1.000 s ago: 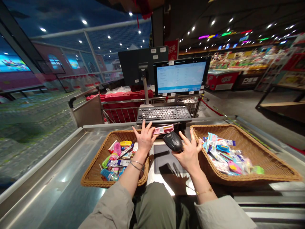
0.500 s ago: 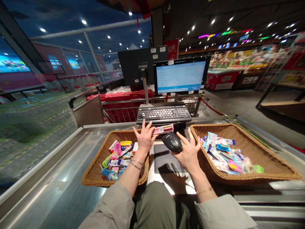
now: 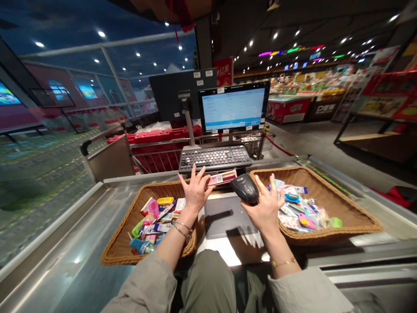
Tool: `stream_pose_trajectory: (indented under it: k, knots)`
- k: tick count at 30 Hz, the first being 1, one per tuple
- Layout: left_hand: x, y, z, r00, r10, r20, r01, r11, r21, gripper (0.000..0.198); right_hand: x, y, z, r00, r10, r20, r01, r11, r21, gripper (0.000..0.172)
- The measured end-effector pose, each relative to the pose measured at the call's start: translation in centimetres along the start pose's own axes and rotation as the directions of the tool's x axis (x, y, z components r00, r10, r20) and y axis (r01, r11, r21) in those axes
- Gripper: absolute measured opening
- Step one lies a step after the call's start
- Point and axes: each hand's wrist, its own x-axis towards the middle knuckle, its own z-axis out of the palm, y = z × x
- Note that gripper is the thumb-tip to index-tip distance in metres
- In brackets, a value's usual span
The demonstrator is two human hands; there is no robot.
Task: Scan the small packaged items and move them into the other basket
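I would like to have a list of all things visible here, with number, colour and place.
Flat package: one, pink, in the left hand
Scanner: one, black, in the right hand
Baskets: two, brown, on the counter
Small goods: many, mixed colours, inside both baskets
Pad: one, grey, between baskets
Keyboard: one, black, behind pad
Monitors: two, black, behind keyboard; right one lit
Counter: one, silver, under baskets
Ceiling lights: many, white, overhead
Background shop goods: too blurred to count
Sleeves: two, light grey, below
Hands: two, bare, centre
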Motion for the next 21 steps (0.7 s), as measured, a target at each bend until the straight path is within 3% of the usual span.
stream_pose_trajectory:
  k: [6,12,16,21]
  knots:
    - [2.0,1.8,-0.1,0.998,0.063,0.022,-0.063,0.998,-0.017,0.031,0.8,1.6,-1.9,0.981,0.173,-0.086,-0.177,0.983,-0.043,0.05]
    - [4.1,5.4,0.4,0.989,0.116,0.091,-0.111,0.992,-0.055,0.035,1.5,3.7,-4.1,0.932,0.314,-0.179,-0.327,0.944,-0.046,0.065]
    - [4.9,8.0,1.1,0.981,0.161,0.106,-0.152,0.984,-0.089,0.034,1.8,5.6,-5.4,0.879,0.415,-0.236,-0.432,0.901,-0.025,0.069]
    - [5.5,10.8,2.7,0.963,0.244,0.112,-0.228,0.964,-0.139,0.03,1.8,8.2,-6.8,0.807,0.481,-0.344,-0.519,0.854,-0.025,0.061]
